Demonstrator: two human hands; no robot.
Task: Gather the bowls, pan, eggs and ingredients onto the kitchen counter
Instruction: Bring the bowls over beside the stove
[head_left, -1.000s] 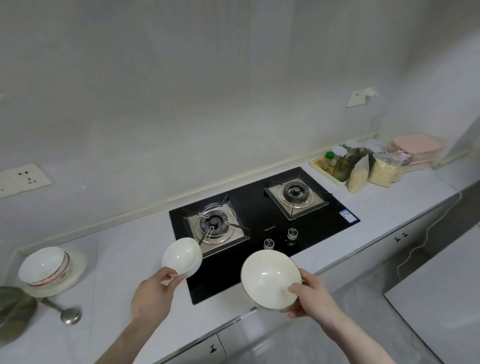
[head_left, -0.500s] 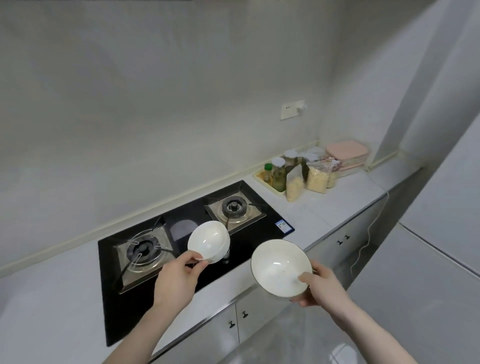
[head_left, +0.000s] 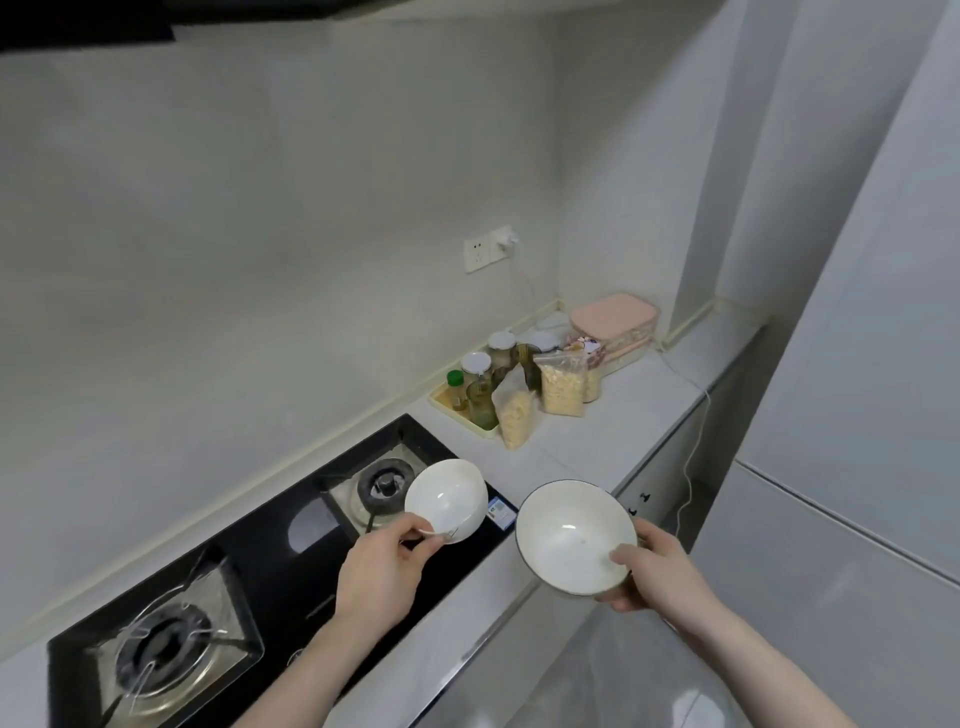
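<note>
My left hand (head_left: 382, 569) pinches the rim of a small white bowl (head_left: 445, 499), held in the air over the right end of the black gas hob (head_left: 270, 566). A larger white bowl with a dark rim (head_left: 569, 535) is gripped by my right hand (head_left: 657, 571), thumb inside its rim, just beyond the counter's front edge. Both bowls are empty and tilted toward me. On the white counter (head_left: 613, 415) to the right stand bags of pale ingredients (head_left: 561, 387) and a tray of jars and bottles (head_left: 475, 387).
A pink-lidded box (head_left: 613, 317) sits in the back corner by a wall socket (head_left: 485, 249). A white cable (head_left: 693, 441) hangs over the counter edge. A tall white fridge (head_left: 857, 467) stands to the right. A range hood (head_left: 104, 15) is overhead.
My view has swung right along the counter; the stacked bowls and ladle at the left have left the frame. Both hands carry their bowls rightward, from over the left burner to past the right one.
</note>
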